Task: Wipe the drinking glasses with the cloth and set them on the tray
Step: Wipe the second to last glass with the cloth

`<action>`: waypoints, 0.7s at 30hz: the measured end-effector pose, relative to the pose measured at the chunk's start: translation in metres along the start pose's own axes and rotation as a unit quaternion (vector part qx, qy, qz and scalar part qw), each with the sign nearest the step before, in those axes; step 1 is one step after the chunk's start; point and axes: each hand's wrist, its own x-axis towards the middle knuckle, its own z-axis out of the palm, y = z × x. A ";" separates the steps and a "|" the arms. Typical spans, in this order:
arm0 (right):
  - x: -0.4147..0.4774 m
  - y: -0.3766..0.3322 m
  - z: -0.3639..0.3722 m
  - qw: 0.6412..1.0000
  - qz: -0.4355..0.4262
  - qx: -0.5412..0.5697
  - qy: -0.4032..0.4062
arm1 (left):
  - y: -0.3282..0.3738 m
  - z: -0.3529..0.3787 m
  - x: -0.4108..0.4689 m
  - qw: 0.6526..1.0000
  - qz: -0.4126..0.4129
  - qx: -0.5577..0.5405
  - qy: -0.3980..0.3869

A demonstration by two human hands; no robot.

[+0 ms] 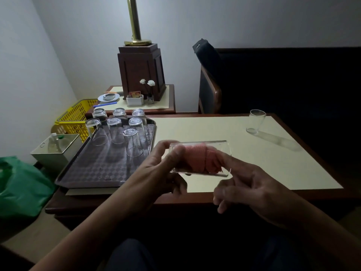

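Seven glasses already stand upside down on the tray, at your left in the head view, with bare tray in front of them. An eighth, the held glass, lies on its side above the near edge of the table, with the pink cloth stuffed inside it. Your left hand grips its base end, fingers curled round the wall. Your right hand reaches a finger into the open mouth; through the glass it is hard to say whether it pinches the cloth or only presses it. Treat the glass as light, stiff, slick and breakable: hold it round the wall near the thick base, not by the thin rim. The cloth is soft and bunches easily. One last glass stands upright at the far right of the table, well apart. Beside the tray, a pale box holds capped bottles, and a yellow basket stands behind it.
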 end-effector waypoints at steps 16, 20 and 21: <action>0.000 0.007 0.004 1.000 0.016 0.009 -0.018 | 0.007 -0.007 -0.005 0.993 -0.030 0.112 -0.033; 0.002 0.004 0.003 0.998 0.032 0.048 -0.011 | 0.008 -0.010 -0.006 0.976 0.091 0.198 -0.017; 0.003 0.004 0.003 0.997 0.040 0.064 0.005 | 0.007 -0.009 -0.006 0.977 0.091 0.193 -0.015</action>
